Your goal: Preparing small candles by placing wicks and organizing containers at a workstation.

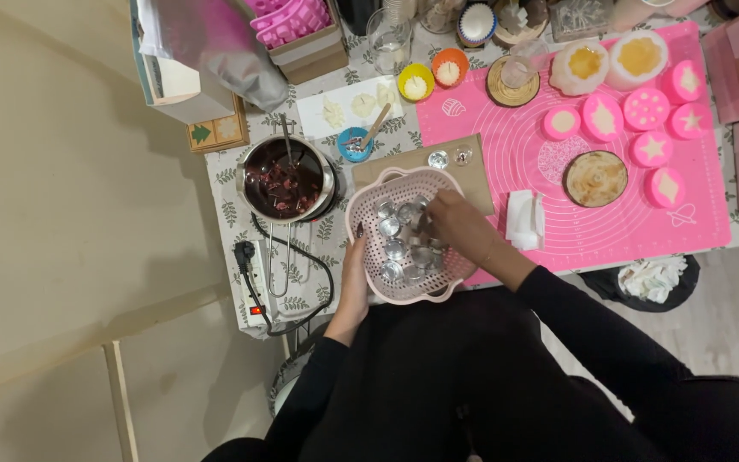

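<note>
Table: I see a tabletop [318, 248] under a leaf-print cloth, with the person seated at its near edge.
Mat: a large pink silicone mat [626, 222] covers the right half, carrying pink moulds [647, 109] with pale fillings near the far right corner.
Pot: a metal pot [288, 181] of dark red pieces stands by the left edge, its cable running to a power strip [254, 295] at the near left corner.
Colander: a pale pink colander [369, 224] overhangs the near edge at the middle, partly on a brown board [387, 162].
Left hand: my left hand [354, 282] clasps the colander's near-left rim, fingers curled round it, steadying it.
Right hand: my right hand [459, 224] reaches into the colander from the right, fingertips bunched down among the cups; I cannot tell whether they have pinched one.
Cups: small silver metal cups [397, 244] lie heaped in the colander bowl, directly under and left of the right fingertips; two more [450, 157] sit on the board beyond the colander's far rim.
Step, as I judge it: picking cups out of the colander one at a time.
Next move calls for: a clean pinch on a single rim, lifted clear without dragging neighbours, while the left hand holds the colander level.
</note>
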